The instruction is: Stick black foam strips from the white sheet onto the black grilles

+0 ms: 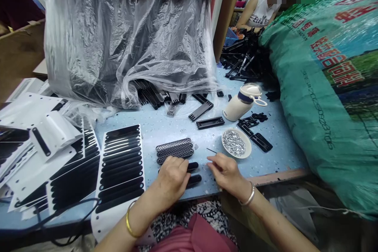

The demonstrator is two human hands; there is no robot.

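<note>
My left hand (173,177) is closed over black strips (194,181) near the table's front edge, its fingertips resting on them. Behind it lie black mesh-patterned pieces (175,149), side by side. My right hand (226,171) pinches a thin dark pointed tool (211,150), whose tip points up and left. Just behind that hand stands a white bowl (249,149) of small silvery metal parts (234,142). To the left is a white sheet (118,219) carrying rows of black adhesive-like strips (121,169).
A cream bottle (236,107) stands behind the bowl, with black plastic parts (261,141) beside it. Clear plastic sheeting (130,39) hangs at the back. A large green sack (307,86) fills the right. Loose sheets (38,165) pile up left. A person (262,10) is beyond.
</note>
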